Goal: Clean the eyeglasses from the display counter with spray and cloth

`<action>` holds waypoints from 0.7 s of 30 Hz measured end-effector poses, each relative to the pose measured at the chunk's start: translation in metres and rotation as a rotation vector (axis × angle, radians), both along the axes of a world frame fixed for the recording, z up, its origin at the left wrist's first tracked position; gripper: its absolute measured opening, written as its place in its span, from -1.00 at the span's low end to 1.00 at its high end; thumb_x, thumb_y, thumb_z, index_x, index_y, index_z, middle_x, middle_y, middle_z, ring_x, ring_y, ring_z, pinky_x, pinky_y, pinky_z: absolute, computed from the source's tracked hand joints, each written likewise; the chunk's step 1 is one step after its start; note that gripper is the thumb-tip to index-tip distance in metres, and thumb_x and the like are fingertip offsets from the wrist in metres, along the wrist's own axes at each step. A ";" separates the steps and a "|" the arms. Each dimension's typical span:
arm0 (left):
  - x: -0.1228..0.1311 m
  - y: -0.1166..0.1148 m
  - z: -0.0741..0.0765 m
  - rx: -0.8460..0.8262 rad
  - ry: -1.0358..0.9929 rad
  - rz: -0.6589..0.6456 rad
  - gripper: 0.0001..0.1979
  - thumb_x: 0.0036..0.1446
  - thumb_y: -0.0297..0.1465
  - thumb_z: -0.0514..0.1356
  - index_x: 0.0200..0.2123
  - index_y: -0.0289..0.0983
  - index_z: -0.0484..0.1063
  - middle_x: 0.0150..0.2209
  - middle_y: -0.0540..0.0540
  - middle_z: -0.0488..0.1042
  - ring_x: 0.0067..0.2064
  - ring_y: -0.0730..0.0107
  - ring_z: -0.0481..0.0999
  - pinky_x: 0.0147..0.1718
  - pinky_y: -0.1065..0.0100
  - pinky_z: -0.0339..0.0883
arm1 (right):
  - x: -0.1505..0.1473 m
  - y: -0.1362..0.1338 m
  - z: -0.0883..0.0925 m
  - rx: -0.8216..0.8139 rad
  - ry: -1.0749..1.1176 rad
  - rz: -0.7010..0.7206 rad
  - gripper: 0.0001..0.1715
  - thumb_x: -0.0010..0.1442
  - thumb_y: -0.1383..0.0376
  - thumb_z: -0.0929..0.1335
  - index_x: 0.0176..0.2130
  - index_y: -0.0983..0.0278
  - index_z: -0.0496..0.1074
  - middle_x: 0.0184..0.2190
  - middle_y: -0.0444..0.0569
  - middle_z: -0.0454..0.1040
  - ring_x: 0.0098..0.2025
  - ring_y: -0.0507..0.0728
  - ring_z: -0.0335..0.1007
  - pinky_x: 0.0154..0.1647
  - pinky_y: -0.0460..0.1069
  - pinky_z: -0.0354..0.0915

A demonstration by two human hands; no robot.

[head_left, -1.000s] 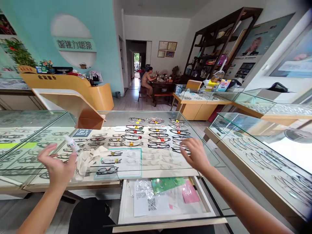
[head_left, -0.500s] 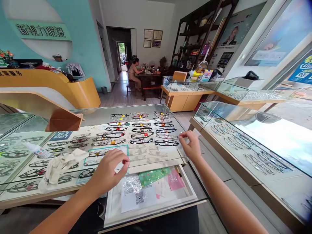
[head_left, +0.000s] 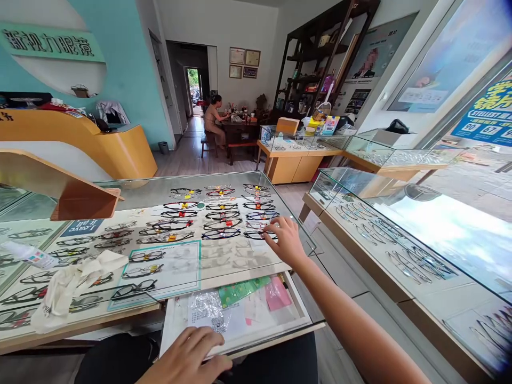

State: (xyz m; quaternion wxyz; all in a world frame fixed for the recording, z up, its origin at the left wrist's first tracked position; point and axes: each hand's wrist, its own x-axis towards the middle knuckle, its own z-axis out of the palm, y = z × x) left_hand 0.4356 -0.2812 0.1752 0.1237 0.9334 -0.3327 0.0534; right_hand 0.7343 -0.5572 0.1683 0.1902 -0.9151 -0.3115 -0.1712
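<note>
My right hand (head_left: 287,241) reaches over the glass display case (head_left: 224,181), fingers bent down and closed on a black-framed pair of glasses (head_left: 258,234) at the near end of the right-hand column. Rows of glasses (head_left: 220,213) fill the tray around it. My left hand (head_left: 192,356) lies at the bottom of the view. Its fingers curl over the front edge of the pulled-out white drawer (head_left: 280,332). The drawer holds printed sheets, a green card (head_left: 242,289) and a pink packet (head_left: 277,294).
A crumpled white cloth (head_left: 66,285) and a small spray bottle (head_left: 30,255) lie on the case at the left. A second glass case (head_left: 400,234) runs along the right, across a narrow aisle. A person (head_left: 212,114) sits at a far table. A curved wooden counter (head_left: 92,146) stands at the back left.
My left hand dropped from above the case down to the drawer's front edge. My right hand slid left from the case's right edge onto the glasses. The view turned slightly right.
</note>
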 end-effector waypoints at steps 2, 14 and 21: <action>-0.001 0.006 0.001 0.022 -0.077 0.082 -0.50 0.32 -0.45 0.27 0.28 0.03 0.49 0.20 -0.10 0.63 0.17 0.05 0.59 0.15 0.17 0.51 | 0.003 0.003 0.000 -0.020 -0.014 -0.005 -0.70 0.49 0.13 0.36 -0.04 0.15 0.70 0.09 0.15 0.53 0.15 0.38 0.33 0.18 0.29 0.22; 0.010 0.025 -0.026 0.097 -0.356 0.515 -0.40 0.41 -0.47 0.17 0.45 -0.01 0.37 0.50 -0.18 0.34 0.52 -0.19 0.26 0.37 -0.12 0.20 | 0.002 -0.009 0.062 0.199 -0.117 -0.085 -0.67 0.46 0.06 0.36 0.07 0.15 0.56 0.17 0.13 0.51 0.21 0.41 0.35 0.26 0.32 0.19; 0.048 0.044 -0.043 0.094 -0.483 0.595 -0.49 0.47 -0.33 0.17 0.44 -0.15 0.38 0.49 -0.27 0.38 0.50 -0.25 0.30 0.39 -0.17 0.17 | 0.008 -0.018 0.055 0.236 0.117 -0.068 -0.74 0.41 0.09 0.36 -0.05 0.15 0.58 0.04 0.07 0.58 0.12 0.36 0.44 0.18 0.25 0.24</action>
